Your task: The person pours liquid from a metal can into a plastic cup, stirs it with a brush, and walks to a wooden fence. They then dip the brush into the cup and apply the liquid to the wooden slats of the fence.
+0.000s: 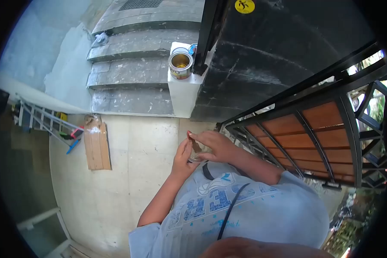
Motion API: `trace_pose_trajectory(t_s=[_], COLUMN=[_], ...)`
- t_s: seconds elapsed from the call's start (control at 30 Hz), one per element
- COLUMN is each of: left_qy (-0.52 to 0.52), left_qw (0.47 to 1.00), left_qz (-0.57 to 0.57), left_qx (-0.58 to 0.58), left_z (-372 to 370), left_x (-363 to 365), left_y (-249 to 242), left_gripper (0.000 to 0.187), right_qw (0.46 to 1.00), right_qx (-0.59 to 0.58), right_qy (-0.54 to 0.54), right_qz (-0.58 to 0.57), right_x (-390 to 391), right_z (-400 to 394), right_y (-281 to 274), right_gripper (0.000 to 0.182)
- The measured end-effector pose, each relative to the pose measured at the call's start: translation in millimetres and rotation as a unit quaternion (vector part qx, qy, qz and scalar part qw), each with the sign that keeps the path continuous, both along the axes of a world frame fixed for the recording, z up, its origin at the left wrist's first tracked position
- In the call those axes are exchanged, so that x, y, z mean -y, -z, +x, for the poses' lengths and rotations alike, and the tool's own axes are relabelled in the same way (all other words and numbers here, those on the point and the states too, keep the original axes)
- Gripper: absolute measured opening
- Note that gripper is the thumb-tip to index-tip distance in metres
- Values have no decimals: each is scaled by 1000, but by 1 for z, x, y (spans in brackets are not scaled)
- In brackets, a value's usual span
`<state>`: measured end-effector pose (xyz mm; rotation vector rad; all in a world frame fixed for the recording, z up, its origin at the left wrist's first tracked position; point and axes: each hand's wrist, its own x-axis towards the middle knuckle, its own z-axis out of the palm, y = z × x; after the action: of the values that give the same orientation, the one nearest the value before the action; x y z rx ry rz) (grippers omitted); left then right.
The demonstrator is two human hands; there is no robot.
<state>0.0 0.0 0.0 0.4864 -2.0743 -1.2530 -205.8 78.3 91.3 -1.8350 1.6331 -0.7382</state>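
Observation:
Close in front of my body, my left hand (183, 160) is wrapped round the side of a small clear container (196, 155). My right hand (215, 145) holds a small brown piece with a red end (193, 142) over the container's opening, its fingers closed; exactly what the piece is, I cannot make out. An open metal can (180, 63) with yellowish contents stands on the white pillar (182, 96) ahead of my hands, well apart from them.
Grey steps (131, 73) rise ahead on the left. Flattened cardboard (97, 144) lies on the tiled floor (142, 159), near a leaning ladder (45, 120). A black gate with brown panels (309, 137) stands at the right.

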Motion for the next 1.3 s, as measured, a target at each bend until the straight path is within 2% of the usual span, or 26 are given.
trace_pose_trajectory(t_s=[0.07,0.1,0.17,0.37,0.47,0.63,0.7,0.77,0.83,0.9,0.93,0.97,1.03,1.1,1.13,1.17,1.23,1.3], left_qy=[18,28,50,43,36,18,34,9,0,-68,-75,-55,-39,-9,11,30,54,75], left_qw=[1000,996,997,995,993,991,981,979,977,982,981,981,981,975,974,973,972,971], left_qz=[-4,-69,-51,-24,-60,-108,-182,-197,-209,-178,-180,-186,-190,-224,-226,-228,-229,-228], left_qx=[-19,53,40,88,94,72,64,55,43,12,17,13,-8,1,4,8,3,-6], left_z=[-13,39,13,-19,-32,-45,-43,-41,-37,-31,-25,-19,-9,7,14,21,34,46], left_x=[-21,87,85,133,166,230,254,274,292,311,324,339,367,394,405,417,440,456], left_y=[-8,-56,-60,-58,-50,-60,-63,-63,-66,-67,-65,-66,-75,-81,-86,-88,-84,-80], left_gripper=[80,80,75,74,84,84,84,84,84,74,78,78,82,82,83,83,82,82], right_qw=[1000,994,983,972,976,976,978,974,961,953,951,943,913,887,869,862,783,752], right_qx=[14,87,167,201,163,190,175,181,165,146,77,6,8,-42,-110,-112,23,23], right_qy=[25,32,71,120,146,107,95,106,148,186,199,213,265,368,412,426,541,600], right_qz=[0,-64,-27,11,5,-23,-62,-87,-163,-188,-223,-255,-310,-274,-250,-252,-305,-273], right_x=[-27,67,64,107,141,201,214,223,225,222,222,222,227,231,234,242,261,276], right_z=[-4,40,25,8,-6,-35,-39,-39,-38,-41,-42,-39,-25,-11,-4,4,16,27], right_y=[-10,-16,-35,-35,-35,-36,-34,-24,-9,-7,-12,-17,-2,2,2,13,50,70], right_gripper=[92,92,91,84,83,80,81,82,83,85,87,88,90,94,99,99,102,105])
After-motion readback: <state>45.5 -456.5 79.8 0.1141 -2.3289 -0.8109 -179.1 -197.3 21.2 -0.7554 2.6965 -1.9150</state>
